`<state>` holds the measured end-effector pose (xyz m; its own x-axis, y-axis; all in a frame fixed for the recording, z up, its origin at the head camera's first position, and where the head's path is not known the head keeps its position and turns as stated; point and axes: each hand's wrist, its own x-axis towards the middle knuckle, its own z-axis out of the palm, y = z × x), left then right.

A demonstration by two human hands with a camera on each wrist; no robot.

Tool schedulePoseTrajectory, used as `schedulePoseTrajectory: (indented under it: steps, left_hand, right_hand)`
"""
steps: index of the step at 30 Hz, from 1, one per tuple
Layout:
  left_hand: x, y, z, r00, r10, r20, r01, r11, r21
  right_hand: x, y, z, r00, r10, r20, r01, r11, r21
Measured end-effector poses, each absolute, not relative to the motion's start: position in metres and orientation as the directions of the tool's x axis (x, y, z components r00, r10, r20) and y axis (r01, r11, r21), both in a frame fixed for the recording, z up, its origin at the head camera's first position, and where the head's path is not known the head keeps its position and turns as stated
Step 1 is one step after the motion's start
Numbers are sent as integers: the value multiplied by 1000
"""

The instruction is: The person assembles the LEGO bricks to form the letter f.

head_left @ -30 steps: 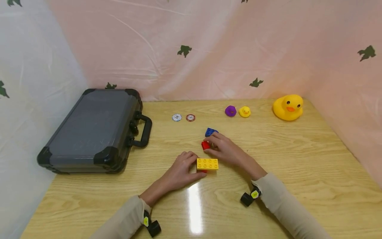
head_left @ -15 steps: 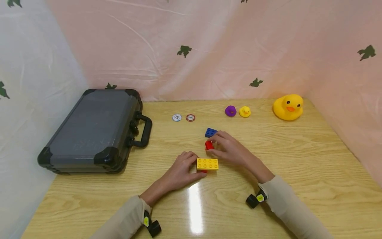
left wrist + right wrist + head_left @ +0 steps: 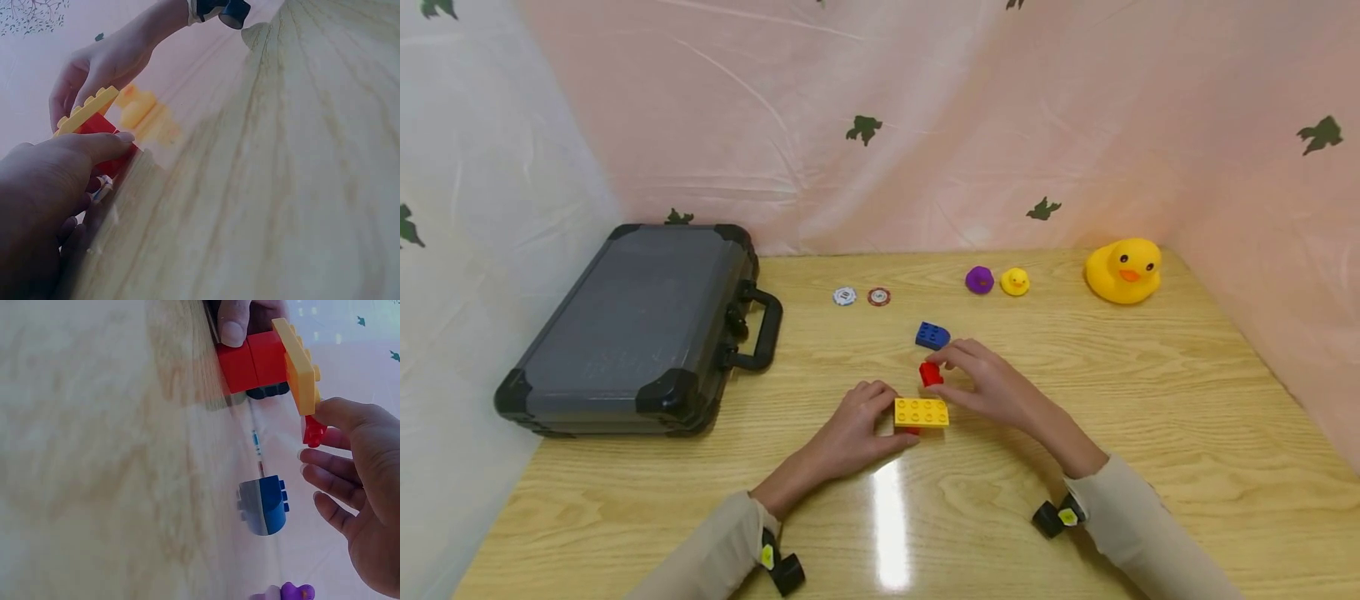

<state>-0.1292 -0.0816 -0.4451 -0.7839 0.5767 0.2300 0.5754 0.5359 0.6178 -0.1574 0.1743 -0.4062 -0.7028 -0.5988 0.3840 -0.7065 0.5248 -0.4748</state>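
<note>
My left hand (image 3: 850,433) grips the base of a small stack, thumb and fingers on either side of its two red toy bricks (image 3: 250,362). A yellow toy brick (image 3: 921,412) with two rows of studs lies across their top. Just behind the stack, my right hand (image 3: 1000,390) pinches a smaller red brick (image 3: 931,374) between thumb and fingertips, raised off the table. In the right wrist view that red brick (image 3: 314,431) is partly hidden by the thumb. A blue brick with a rounded end (image 3: 932,336) rests on the table beyond the right fingers.
A grey case (image 3: 632,317) with a black handle lies at the left. Toward the back are a white chip (image 3: 844,296), a red chip (image 3: 879,297), a purple duck (image 3: 980,280), a small yellow duck (image 3: 1015,282) and a large yellow duck (image 3: 1123,271). A pink cloth (image 3: 947,167) hangs behind.
My right hand has drawn back slightly toward the stack and to the right, carrying the small red brick. The blue brick is more exposed. The left hand and stack have stayed still.
</note>
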Motion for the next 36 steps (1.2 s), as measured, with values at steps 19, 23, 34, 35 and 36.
schedulePoseTrajectory:
  steps: [19,23,34,35,36]
  left_hand:
    - [-130,-82,-446,-782,583,219,575,539,616]
    - [-130,-82,-446,-783,584,216,574,543,612]
    - [-129,-82,-446,-784,577,232,577,537,615]
    - [-129,-82,-446,-781,578,239,583,536,611]
    - [-129,-82,-446,-778,578,247,590,534,606]
  right_hand:
    - [-147,170,-405,-615,-617,490,-784,413,-464]
    - [-145,169,-405,-610,-614,502,-789,405,-463]
    - [-144,166,-405,-578,-616,535,-812,372,-449]
    - [-143,166,-405,-575,-617,537,-814,370,-447]
    - [-143,166,-405,-574,-618,538,-816,369,-446]
